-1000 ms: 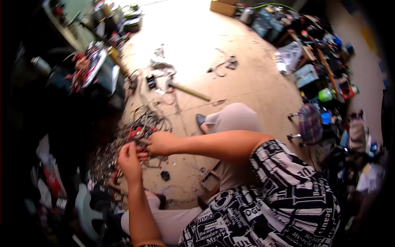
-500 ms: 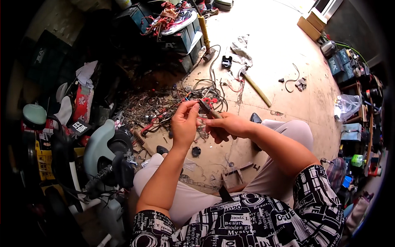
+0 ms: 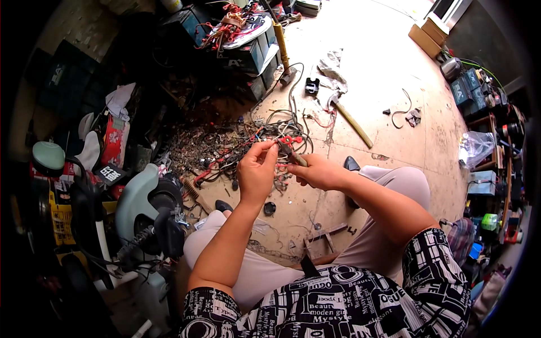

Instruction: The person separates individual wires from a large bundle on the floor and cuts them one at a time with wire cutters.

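Note:
My right hand is closed around a pair of pliers, their dark jaws pointing up and left toward my left fingertips. A bit of red shows beside the handles, partly hidden by the fingers. My left hand is closed in a pinch right at the jaws, on something too small to make out. Just beyond the fingertips is a red looped piece; whether it is held or lies behind cannot be told. Below and behind both hands, a heap of tangled cables and small scraps covers the floor.
A long-handled hammer lies beyond my right hand, near a grey rag. Stacked batteries carry red wires at the back. Grey-green scooter parts crowd my left. Shelves with boxes line the right side.
The pliers' jaws have shifted slightly right, and my right fingers have curled in closer beneath the handles. My left hand stays pinched beside the jaws, a little farther right.

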A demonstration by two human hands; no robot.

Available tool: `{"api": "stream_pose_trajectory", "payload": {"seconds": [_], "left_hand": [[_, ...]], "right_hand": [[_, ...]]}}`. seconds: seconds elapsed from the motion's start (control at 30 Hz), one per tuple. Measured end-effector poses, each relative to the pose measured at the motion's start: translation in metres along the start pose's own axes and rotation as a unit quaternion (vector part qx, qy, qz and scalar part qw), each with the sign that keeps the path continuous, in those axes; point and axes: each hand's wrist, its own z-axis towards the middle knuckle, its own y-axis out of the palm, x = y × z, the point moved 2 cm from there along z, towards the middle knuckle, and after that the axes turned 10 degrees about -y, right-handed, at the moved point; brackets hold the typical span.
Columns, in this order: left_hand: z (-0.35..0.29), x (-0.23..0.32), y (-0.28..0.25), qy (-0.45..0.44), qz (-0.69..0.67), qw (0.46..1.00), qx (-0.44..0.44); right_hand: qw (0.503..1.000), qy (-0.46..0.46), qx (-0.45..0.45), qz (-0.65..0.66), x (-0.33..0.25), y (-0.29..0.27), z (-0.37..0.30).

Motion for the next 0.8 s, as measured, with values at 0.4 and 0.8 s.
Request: {"api": "stream_pose_trajectory", "payload": {"seconds": [0.4, 0.8], "left_hand": [[0.002, -0.006, 0.003, -0.016, 0.05, 0.999, -0.013], [-0.018, -0.002, 0.011, -0.289, -0.183, 0.916, -0.208]], "right_hand": [[0.995, -0.023, 0.029, -0.095, -0.005, -0.008, -0.01], [0.949, 0.006, 0.187, -0.252, 0.028, -0.024, -0.005]]}}
